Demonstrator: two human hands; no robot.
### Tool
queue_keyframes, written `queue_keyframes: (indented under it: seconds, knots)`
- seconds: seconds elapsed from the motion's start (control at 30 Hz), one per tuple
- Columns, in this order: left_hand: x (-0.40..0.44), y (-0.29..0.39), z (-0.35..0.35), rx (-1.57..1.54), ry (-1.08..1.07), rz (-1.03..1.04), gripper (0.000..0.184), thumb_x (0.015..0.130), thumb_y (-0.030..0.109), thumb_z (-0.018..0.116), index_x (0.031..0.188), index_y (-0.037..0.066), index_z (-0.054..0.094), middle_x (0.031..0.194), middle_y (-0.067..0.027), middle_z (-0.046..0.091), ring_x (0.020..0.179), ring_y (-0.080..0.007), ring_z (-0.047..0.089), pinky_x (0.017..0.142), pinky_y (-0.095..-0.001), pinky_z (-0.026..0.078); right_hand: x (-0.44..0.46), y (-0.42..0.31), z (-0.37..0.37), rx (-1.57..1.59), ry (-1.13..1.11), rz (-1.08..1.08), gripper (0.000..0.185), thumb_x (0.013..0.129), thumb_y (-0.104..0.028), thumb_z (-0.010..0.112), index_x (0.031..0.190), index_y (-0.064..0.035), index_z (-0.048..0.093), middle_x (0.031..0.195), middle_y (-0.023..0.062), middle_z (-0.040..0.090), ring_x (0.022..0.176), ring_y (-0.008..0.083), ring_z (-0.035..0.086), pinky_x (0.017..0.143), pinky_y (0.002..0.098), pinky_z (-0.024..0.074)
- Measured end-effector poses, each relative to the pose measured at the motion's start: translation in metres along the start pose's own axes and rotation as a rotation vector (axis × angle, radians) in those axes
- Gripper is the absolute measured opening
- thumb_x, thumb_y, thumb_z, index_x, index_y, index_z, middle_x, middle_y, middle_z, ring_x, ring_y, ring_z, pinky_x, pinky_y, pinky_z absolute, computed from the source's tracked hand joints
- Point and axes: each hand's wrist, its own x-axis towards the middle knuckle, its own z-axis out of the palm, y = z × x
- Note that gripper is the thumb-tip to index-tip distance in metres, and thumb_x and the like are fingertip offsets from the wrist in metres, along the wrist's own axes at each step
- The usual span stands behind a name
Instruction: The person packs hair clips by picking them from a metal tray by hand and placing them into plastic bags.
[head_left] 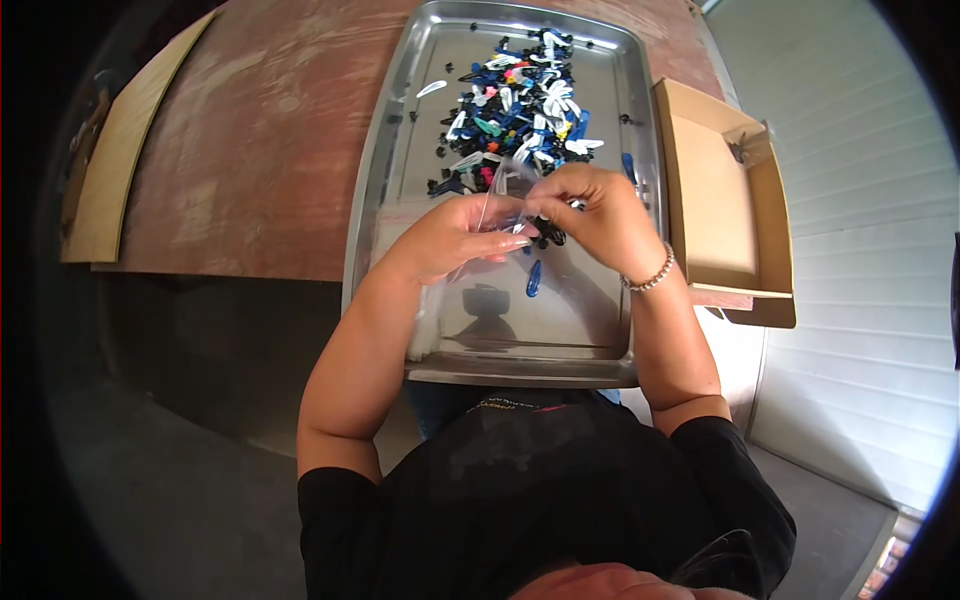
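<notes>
Over a metal tray (pixel 590 366) my two hands meet at a clear plastic bag (pixel 500 200). My left hand (pixel 455 238) is closed on the bag's side, thumb stretched along it. At the bag's upper right edge, the fingers of my right hand (pixel 585 205) are pinched together; whether they hold the bag or a small item inside it is hidden. A pile of small clips (pixel 520 110), black, white, blue and a few other colours, lies in the tray beyond my hands. One blue clip (pixel 534 278) lies apart, just below them.
An open cardboard box (pixel 715 210) stands right of the tray, with a small dark item inside. Clear plastic bags (pixel 425 320) lie along the tray's left side. A wooden board (pixel 130 150) rests at the far left of the reddish wooden table (pixel 260 140).
</notes>
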Motion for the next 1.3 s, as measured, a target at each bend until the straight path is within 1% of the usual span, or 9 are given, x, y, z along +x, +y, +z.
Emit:
queue_keyframes:
  seconds: [0.07,0.13,0.27,0.47,0.63,0.83,1.07,1.2,1.3]
  knots:
    - [0.0,0.0,0.001,-0.036,0.081,-0.028,0.041,0.087,0.012,0.062,0.125,0.004,0.051,0.11,-0.0054,0.062,0.096,-0.0089,0.057,0.079,-0.0258,0.046,-0.004,0.004,-0.02,-0.05,0.226,-0.063,0.006,0.081,-0.004,0.067,0.086,-0.0014,0.069,0.081,0.0045,0.066,0.076,0.0103,0.06,0.068,0.0246,0.0492]
    - [0.002,-0.001,-0.002,0.024,0.075,-0.017,0.041,0.087,0.012,0.062,0.125,0.002,0.05,0.11,-0.0065,0.062,0.097,-0.01,0.057,0.08,-0.0263,0.047,-0.014,-0.002,-0.058,-0.088,0.347,0.126,0.007,0.083,-0.007,0.066,0.087,-0.0023,0.069,0.08,0.0015,0.065,0.074,0.0072,0.058,0.065,0.022,0.0468]
    - [0.003,0.002,0.0,0.159,0.156,-0.028,0.036,0.089,0.017,0.059,0.122,0.004,0.052,0.111,-0.0088,0.063,0.099,-0.0124,0.059,0.083,-0.0271,0.046,-0.032,0.036,-0.147,-0.114,0.618,0.092,0.013,0.086,-0.012,0.066,0.084,0.0008,0.067,0.073,-0.0021,0.059,0.065,0.0041,0.049,0.059,0.0177,0.0392]
    - [0.005,-0.006,-0.003,0.206,0.15,-0.028,0.034,0.09,0.017,0.058,0.121,0.004,0.053,0.108,-0.0077,0.063,0.097,-0.0114,0.059,0.081,-0.025,0.045,-0.059,0.137,-0.257,-0.38,0.721,0.537,0.022,0.084,-0.021,0.068,0.083,0.001,0.066,0.071,-0.003,0.057,0.063,0.0042,0.048,0.059,0.0183,0.0391]
    - [0.006,-0.007,-0.005,0.219,0.185,-0.033,0.032,0.09,0.017,0.059,0.119,0.005,0.055,0.106,-0.0066,0.064,0.095,-0.0109,0.06,0.08,-0.0241,0.045,-0.072,0.23,-0.289,-0.629,0.854,0.707,0.045,0.077,-0.033,0.072,0.104,0.0016,0.065,0.087,0.0098,0.068,0.081,0.0168,0.063,0.075,0.027,0.0475]
    - [0.006,-0.006,-0.006,0.137,0.242,-0.047,0.033,0.088,0.018,0.064,0.116,0.003,0.057,0.098,-0.0016,0.063,0.089,-0.0078,0.058,0.076,-0.0222,0.046,-0.08,0.24,-0.278,-0.923,1.112,0.576,0.054,0.075,-0.034,0.072,0.119,-0.0057,0.059,0.099,0.0158,0.068,0.092,0.0243,0.065,0.084,0.0323,0.0473]
    - [0.003,-0.003,-0.014,0.106,0.43,0.014,0.025,0.09,0.021,0.06,0.111,0.007,0.06,0.098,-0.0029,0.066,0.087,-0.0076,0.058,0.076,-0.0219,0.044,-0.047,0.115,-0.21,-0.501,0.929,0.488,0.035,0.081,-0.019,0.068,0.113,-0.0062,0.063,0.096,0.0103,0.068,0.089,0.0132,0.063,0.079,0.0249,0.048]
    - [-0.002,0.001,-0.026,-0.005,0.558,0.154,0.025,0.089,0.02,0.061,0.108,0.004,0.061,0.095,-0.0039,0.066,0.084,-0.0085,0.057,0.074,-0.0226,0.044,-0.02,0.048,-0.108,-0.317,0.472,-0.001,0.019,0.086,-0.008,0.062,0.105,-0.005,0.065,0.098,0.0071,0.067,0.086,0.0108,0.062,0.077,0.0248,0.0487]
    - [-0.006,0.007,-0.032,-0.015,0.638,0.171,0.025,0.088,0.021,0.062,0.107,0.004,0.062,0.095,-0.0041,0.066,0.085,-0.0087,0.057,0.075,-0.0231,0.044,-0.008,0.007,-0.026,-0.347,0.029,-0.336,0.02,0.08,-0.005,0.063,0.1,-0.0041,0.065,0.097,0.0101,0.066,0.085,0.0218,0.063,0.078,0.0298,0.0504]
